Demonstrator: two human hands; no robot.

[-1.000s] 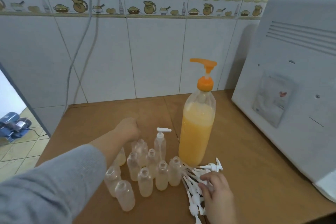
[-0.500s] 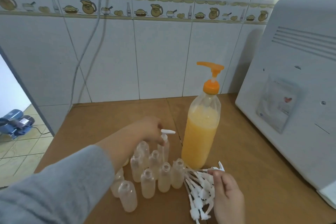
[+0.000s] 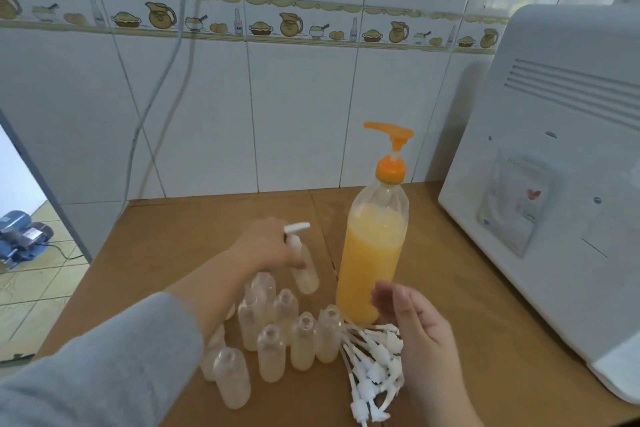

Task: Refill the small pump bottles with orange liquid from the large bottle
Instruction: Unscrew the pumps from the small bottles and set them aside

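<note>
**Left hand lifts the one capped pump bottle beside the big orange bottle**

No brand name or readable writing shows. The large bottle is bare clear plastic with no label, and the sheet stuck on the white appliance at 3 o'clock carries a small red heart and print too blurred to read. The wall tile border shows only drawn jugs, bowls and bottles.

The left hand grips the small pump bottle near its neck, fingers curled round it; the bottle tilts, its white pump head sticking out past the knuckles toward 1 o'clock and its base clear of the table. It hangs just to the 9 o'clock side of the large bottle, not touching it.

The right hand hovers palm-up at 5 o'clock of the large bottle, fingers loosely apart and holding nothing, fingertips near the bottle's lower wall. Whether they touch it I cannot tell.

Counts: one large bottle, about two-thirds full of orange liquid, with an orange pump. One capped small bottle. About eight or nine open small bottles stand clustered at 7 o'clock of the large bottle, some hidden by the grey sleeve. The loose white pump heads lie in a tangled pile under the right hand, too overlapped to count, on the brown table.
</note>
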